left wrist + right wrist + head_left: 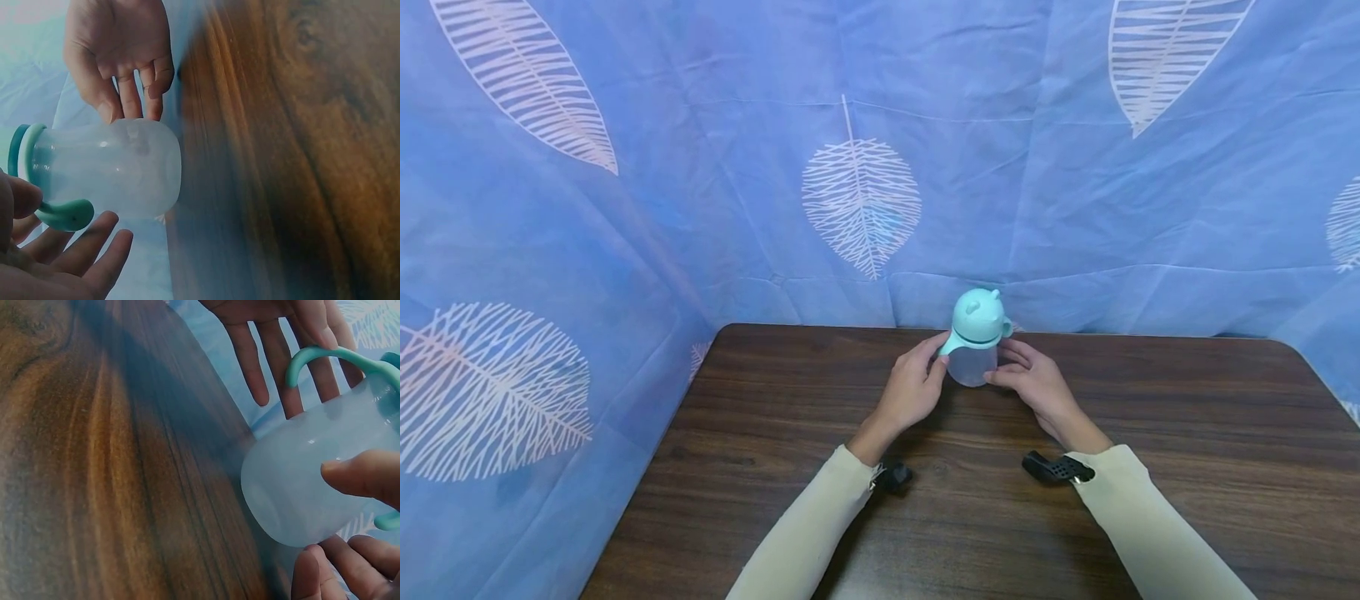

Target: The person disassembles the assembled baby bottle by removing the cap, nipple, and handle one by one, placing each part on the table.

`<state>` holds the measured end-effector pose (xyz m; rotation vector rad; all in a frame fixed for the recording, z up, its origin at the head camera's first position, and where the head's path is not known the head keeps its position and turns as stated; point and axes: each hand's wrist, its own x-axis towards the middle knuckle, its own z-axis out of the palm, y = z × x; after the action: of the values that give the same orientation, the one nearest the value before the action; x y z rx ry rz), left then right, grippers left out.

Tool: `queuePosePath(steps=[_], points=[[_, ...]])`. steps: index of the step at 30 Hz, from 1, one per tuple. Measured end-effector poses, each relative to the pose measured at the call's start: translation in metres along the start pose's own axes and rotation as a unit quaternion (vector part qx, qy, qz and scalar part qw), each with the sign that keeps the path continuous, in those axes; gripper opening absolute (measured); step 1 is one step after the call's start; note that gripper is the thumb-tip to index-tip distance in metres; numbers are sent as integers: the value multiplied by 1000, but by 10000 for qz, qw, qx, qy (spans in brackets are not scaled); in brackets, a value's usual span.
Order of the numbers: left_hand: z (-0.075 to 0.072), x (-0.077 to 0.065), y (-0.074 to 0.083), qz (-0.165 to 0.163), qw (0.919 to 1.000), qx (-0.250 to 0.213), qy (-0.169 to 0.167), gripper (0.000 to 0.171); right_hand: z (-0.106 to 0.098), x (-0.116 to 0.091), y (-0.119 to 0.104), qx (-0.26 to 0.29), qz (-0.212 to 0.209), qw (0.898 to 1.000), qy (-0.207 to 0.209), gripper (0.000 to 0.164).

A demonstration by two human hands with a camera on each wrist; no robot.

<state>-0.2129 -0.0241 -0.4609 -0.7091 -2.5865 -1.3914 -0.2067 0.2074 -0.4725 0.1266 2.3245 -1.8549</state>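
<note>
A child's sippy cup (pixel 972 367) with a clear, frosted body and a mint-green lid (pixel 976 317) with small ears stands upright between both hands near the table's far edge. My left hand (pixel 913 385) pinches one curved green handle (pixel 70 215) between thumb and forefinger, the other fingers reaching out straight alongside the cup. On the opposite side my right hand (pixel 1040 385) holds the cup's body, thumb (pixel 359 475) on the near face and fingers round the far side. Whether the base touches the table cannot be told.
The dark wood-grain table (pixel 760 467) has rounded far corners. A blue cloth (pixel 730 167) with white leaf prints hangs behind it and along the left side. Black straps (pixel 1056 468) sit at both wrists, over pale sleeves (pixel 808 525).
</note>
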Motion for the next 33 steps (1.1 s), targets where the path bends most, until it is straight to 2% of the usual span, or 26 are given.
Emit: queuePosePath(steps=[9, 17, 24, 33], points=[[-2, -5, -1, 158, 9997, -101, -178, 44, -5, -8, 6, -96, -23, 9999, -106, 87], [-7, -11, 0, 218, 9986, -276, -387, 44, -8, -19, 6, -567, -109, 9982, -161, 89], [-12, -17, -1, 234, 9969, -489, -575, 42, -10, -27, 6, -673, 174, 9971, -297, 91], [-17, -25, -2, 142, 9944, -663, -815, 42, -11, -37, 8, -911, 121, 9952, -342, 83]])
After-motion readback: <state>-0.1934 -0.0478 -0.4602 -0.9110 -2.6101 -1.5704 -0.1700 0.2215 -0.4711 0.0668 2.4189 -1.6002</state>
